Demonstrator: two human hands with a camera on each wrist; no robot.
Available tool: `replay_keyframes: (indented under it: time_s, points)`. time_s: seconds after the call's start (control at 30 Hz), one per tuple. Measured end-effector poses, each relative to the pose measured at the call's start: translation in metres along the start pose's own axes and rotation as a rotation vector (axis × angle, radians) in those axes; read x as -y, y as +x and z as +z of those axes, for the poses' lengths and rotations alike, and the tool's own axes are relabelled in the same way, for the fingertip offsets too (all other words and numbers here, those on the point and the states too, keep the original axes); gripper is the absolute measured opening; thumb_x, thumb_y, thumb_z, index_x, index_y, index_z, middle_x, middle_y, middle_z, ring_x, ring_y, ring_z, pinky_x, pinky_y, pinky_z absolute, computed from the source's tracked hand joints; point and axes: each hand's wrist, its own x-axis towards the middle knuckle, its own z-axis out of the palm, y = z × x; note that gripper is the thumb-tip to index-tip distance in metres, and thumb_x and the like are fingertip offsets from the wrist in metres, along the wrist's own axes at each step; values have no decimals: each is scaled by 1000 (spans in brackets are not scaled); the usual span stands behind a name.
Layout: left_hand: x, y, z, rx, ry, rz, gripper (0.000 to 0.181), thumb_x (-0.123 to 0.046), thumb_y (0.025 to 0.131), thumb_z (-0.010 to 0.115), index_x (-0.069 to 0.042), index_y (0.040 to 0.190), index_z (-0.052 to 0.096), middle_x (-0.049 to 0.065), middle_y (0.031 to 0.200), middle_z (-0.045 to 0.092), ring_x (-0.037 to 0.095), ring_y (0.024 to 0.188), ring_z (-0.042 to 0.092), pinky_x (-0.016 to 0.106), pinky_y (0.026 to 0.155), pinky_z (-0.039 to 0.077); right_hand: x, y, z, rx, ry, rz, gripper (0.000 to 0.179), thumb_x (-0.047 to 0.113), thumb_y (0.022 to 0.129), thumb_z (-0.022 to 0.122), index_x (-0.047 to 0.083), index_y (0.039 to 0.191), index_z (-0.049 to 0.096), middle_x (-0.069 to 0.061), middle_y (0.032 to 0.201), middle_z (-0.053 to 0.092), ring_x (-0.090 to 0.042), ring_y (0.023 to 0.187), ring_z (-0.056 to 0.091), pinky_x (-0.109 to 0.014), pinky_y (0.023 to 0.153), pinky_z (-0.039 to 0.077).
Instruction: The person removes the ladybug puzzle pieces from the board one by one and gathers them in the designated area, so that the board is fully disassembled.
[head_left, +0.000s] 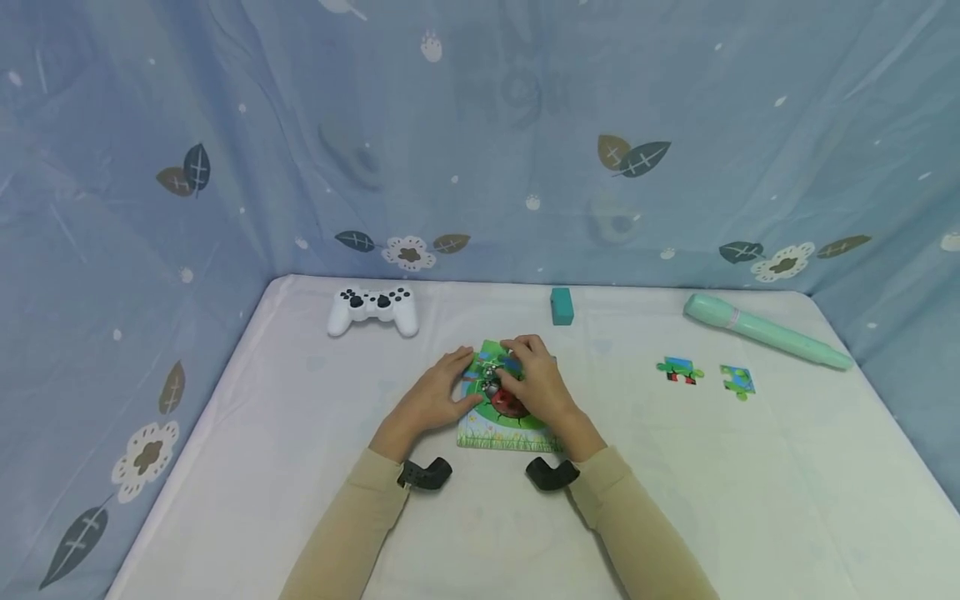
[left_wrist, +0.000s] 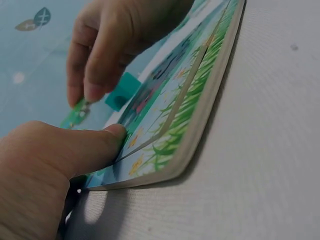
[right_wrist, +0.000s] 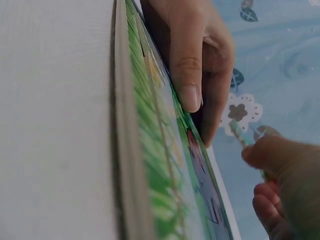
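Observation:
A jigsaw board (head_left: pixel 510 440) with a ladybug picture and a grass border lies on the white table in front of me. My left hand (head_left: pixel 431 402) rests along its left side, thumb on the picture and fingers extended by the edge. Over the upper part of the board, my right hand (head_left: pixel 542 387) pinches a small green puzzle piece (left_wrist: pixel 77 115) between thumb and fingers. That piece is tilted and raised off the picture in the left wrist view. Part of the board's right side is hidden beneath the right hand.
Two loose puzzle pieces, one (head_left: pixel 680 370) with red and one (head_left: pixel 738 382) mostly blue and green, lie to the right. Behind them is a mint-green stick-like object (head_left: pixel 772 332). A teal block (head_left: pixel 562 307) and a white game controller (head_left: pixel 373 311) sit toward the back.

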Motion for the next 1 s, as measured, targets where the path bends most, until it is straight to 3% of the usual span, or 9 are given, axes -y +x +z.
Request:
replay_keyframes:
  time_s: [0.3, 0.43, 1.0]
  points:
    - [4, -5, 4, -37, 4, 23, 74, -42, 87, 63, -2, 145, 37, 12, 152, 34, 34, 140, 31, 48, 115, 29, 5, 0, -25, 122, 28, 35, 45, 12, 88, 67, 0, 130, 54, -16, 120, 48, -27, 104, 53, -41, 87, 52]
    - [4, -5, 3, -41, 5, 21, 75, -41, 87, 64, -2, 144, 37, 13, 152, 35, 34, 140, 31, 48, 116, 28, -1, -2, -43, 157, 32, 64, 45, 9, 87, 67, 0, 129, 54, -16, 119, 47, -29, 100, 52, -42, 82, 51]
    - [1, -4, 3, -42, 24, 48, 74, -40, 87, 64, 1, 143, 37, 14, 152, 34, 32, 141, 30, 43, 118, 24, -78, -40, -122, 137, -19, 215, 42, 5, 89, 62, -5, 129, 52, -23, 119, 46, -40, 108, 49, -58, 88, 45]
